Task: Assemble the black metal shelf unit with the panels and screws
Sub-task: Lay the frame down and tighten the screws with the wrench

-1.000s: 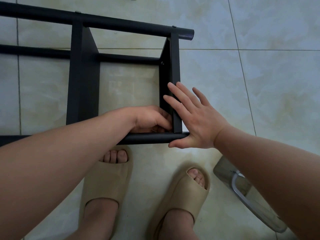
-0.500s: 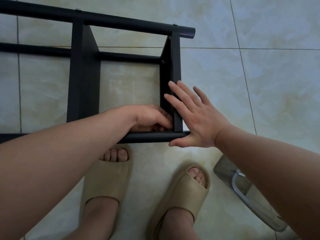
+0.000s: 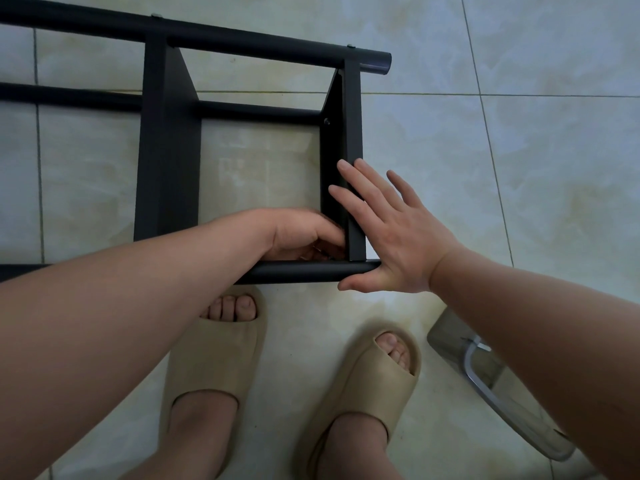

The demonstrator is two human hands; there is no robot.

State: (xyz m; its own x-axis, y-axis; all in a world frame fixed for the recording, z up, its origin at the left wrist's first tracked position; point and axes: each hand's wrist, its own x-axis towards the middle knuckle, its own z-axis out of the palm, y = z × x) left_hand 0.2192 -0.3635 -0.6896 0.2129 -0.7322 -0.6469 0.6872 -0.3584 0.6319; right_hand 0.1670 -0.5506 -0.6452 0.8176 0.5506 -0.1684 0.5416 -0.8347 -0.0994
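Nearest the camera, two feet in beige sandals [image 3: 214, 358] stand on the pale tiled floor [image 3: 519, 168], with a clear object [image 3: 485, 375] holding a metal bar just to their right. Just beyond the toes runs the near tube [image 3: 304, 271] of the black shelf unit [image 3: 169, 202], which lies on its side on the floor. The right hand [image 3: 391, 233] is flat and wide, its fingers straight and spread against the outer face of the end panel [image 3: 353, 133], and its thumb lies along the tube's end. The left hand [image 3: 304, 233] reaches into the inside corner where that panel meets the tube. Its fingers are curled, but whether they hold anything is hidden. Farther up the panel a screw head [image 3: 326, 121] shows. A second panel [image 3: 166, 98] stands parallel to the left, and both panels reach the far tube [image 3: 242, 43].
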